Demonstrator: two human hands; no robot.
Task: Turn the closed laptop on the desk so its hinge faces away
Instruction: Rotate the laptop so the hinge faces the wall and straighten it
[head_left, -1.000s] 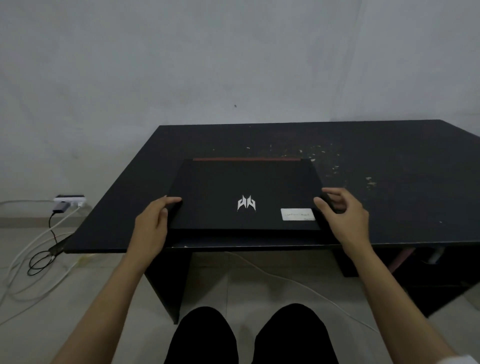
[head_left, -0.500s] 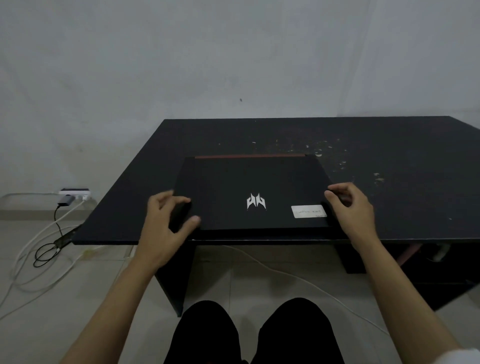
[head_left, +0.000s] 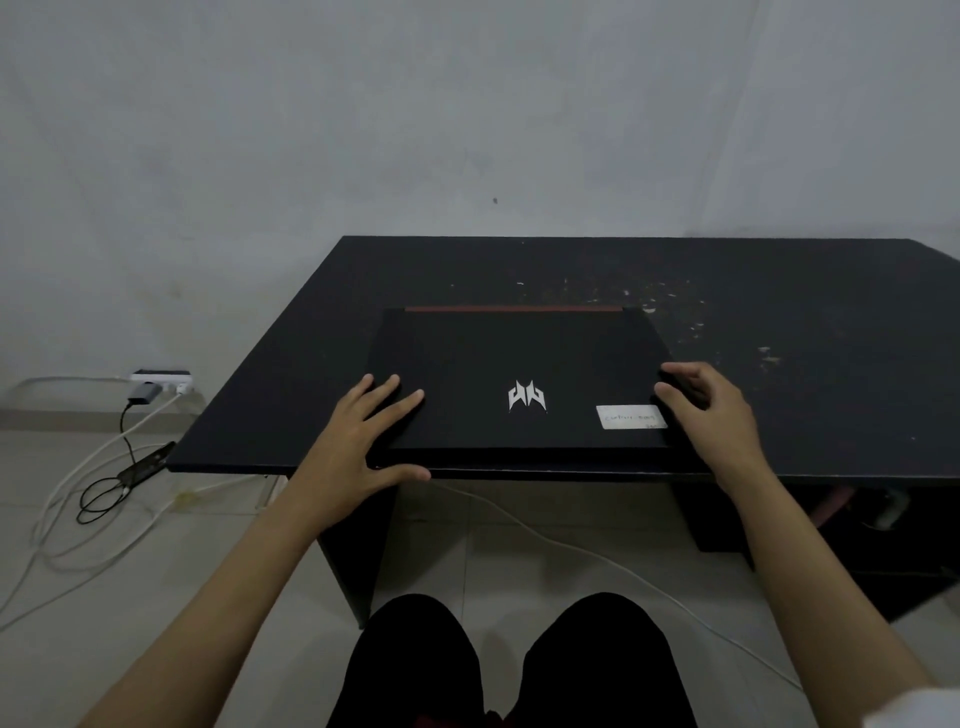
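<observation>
On the laptop (head_left: 519, 374), both hands lie spread: left (head_left: 358, 441), right (head_left: 711, 415).

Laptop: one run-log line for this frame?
laptop closed, flat on desk | red hinge strip far side | left hand on lid | right hand at right edge

The closed black laptop (head_left: 519, 374) bears a silver angular emblem (head_left: 527, 396) mid-lid, without letters. Near its right corner sits a white sticker (head_left: 629, 417) with handwriting too small and blurred to read.
</observation>
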